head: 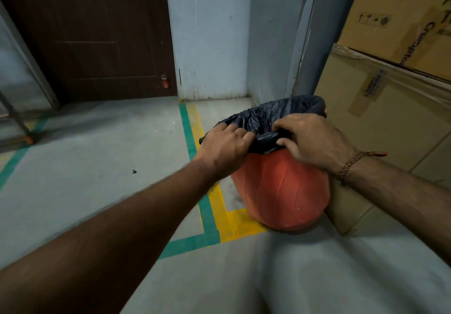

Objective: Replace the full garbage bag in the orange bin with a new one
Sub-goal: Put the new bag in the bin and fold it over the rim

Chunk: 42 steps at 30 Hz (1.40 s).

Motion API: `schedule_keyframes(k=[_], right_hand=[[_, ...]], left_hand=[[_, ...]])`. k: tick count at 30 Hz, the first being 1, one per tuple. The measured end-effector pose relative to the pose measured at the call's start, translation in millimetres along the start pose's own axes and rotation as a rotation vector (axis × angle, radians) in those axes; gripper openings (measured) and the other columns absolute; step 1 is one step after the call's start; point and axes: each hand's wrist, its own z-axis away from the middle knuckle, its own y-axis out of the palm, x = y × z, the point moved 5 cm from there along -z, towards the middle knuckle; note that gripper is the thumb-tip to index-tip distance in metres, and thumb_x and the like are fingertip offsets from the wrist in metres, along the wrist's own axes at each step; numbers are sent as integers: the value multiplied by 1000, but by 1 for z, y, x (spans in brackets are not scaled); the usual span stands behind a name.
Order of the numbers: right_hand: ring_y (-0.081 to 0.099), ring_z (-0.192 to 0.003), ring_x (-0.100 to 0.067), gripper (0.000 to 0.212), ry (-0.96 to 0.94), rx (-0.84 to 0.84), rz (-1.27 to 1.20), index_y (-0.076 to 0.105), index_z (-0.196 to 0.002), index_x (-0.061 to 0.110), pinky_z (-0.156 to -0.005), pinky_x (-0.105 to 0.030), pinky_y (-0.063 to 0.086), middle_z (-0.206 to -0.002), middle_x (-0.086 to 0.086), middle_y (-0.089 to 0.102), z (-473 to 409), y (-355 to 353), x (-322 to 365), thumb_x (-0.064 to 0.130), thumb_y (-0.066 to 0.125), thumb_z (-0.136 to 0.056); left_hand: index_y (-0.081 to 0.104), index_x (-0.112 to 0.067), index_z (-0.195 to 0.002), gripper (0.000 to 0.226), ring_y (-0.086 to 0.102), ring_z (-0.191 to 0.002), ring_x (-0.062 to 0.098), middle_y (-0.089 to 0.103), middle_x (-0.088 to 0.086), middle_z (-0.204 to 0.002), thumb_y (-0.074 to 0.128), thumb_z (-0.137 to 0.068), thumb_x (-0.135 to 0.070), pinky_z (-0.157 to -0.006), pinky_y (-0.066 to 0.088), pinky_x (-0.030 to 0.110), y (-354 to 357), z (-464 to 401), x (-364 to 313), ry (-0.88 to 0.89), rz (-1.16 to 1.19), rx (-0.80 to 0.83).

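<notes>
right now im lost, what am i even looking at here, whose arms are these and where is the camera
There is no machine here. The single picture comes from a camera worn on a person's head, looking forward and down, so the arms are the wearer's own. On the concrete floor stands an orange bin lined with a black garbage bag, beside stacked cardboard boxes. The left hand and right hand both grip the bag's edge at the bin's rim.

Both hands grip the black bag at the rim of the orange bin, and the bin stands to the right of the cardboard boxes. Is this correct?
Not quite. In the head view the orange bin stands left of the cardboard boxes, not right. The left hand and right hand do grip the black bag at its rim.
</notes>
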Motion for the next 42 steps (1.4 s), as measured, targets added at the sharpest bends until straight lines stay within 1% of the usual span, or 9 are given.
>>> schedule_keyframes(k=[5,8,12,20,23,28,31,37,42], right_hand=[[65,-105,-25,33,210,-130,-85,66,-117,16,-97,-37,53,-130,-7,57,7,5,9,21,75,-85],[62,-100,-26,44,748,-362,-303,54,-118,13,-92,-39,54,-125,-8,52,22,7,2,29,73,-82],[73,-96,-28,43,1401,-69,-1207,59,-131,4,-80,-38,62,-112,-5,64,27,46,16,28,70,-96],[72,-84,-22,26,1382,-288,-1458,65,-116,6,-56,-27,61,-108,-10,72,14,46,1,12,75,-93],[68,-87,-18,29,1410,-267,-1413,64,-122,5,-49,-24,57,-115,-9,70,16,44,-5,7,71,-95],[65,-92,-16,37,1432,-226,-1438,53,-139,11,-68,-31,55,-115,-4,64,17,35,-15,3,53,-103],[67,-105,-23,39,1416,-177,-1446,48,-143,10,-83,-44,54,-121,-7,64,18,29,-17,1,44,-106],[67,-83,-27,38,1408,-189,-1465,45,-144,4,-70,-48,58,-102,-13,63,18,26,-22,-1,40,-107],[68,-103,-29,45,1401,-251,-1515,43,-150,10,-68,-48,61,-131,-14,63,19,32,-26,-1,43,-105]], left_hand=[[57,-16,-90,11,58,-80,29,65,6,-81,64,-82,-14,-67,42,39,5,-3,-6,-51,-82,7],[55,-17,-95,17,60,-77,27,64,5,-86,66,-83,-11,-66,45,37,11,0,-7,-70,-62,47],[56,-17,-98,20,61,-77,25,63,5,-88,69,-84,-11,-64,45,35,12,0,-10,-77,-46,46],[57,-11,-99,17,58,-74,30,61,9,-85,53,-84,-3,-64,47,40,6,-5,-27,45,-59,23],[58,-4,-122,36,60,-83,30,64,10,-95,35,-95,-7,-71,50,40,7,-4,-30,101,-70,-23],[51,-6,-143,52,56,-99,28,64,10,-113,46,-105,-40,-84,49,41,21,3,-16,123,127,2],[53,-6,-142,48,56,-98,30,66,11,-113,47,-104,-35,-81,51,43,25,12,-4,119,200,14],[59,-4,-132,39,56,-92,31,66,12,-106,60,-94,-12,-72,52,43,24,7,-5,101,160,16],[57,-11,-114,26,56,-87,28,63,8,-100,59,-89,-6,-64,45,37,18,3,-18,36,68,80]])
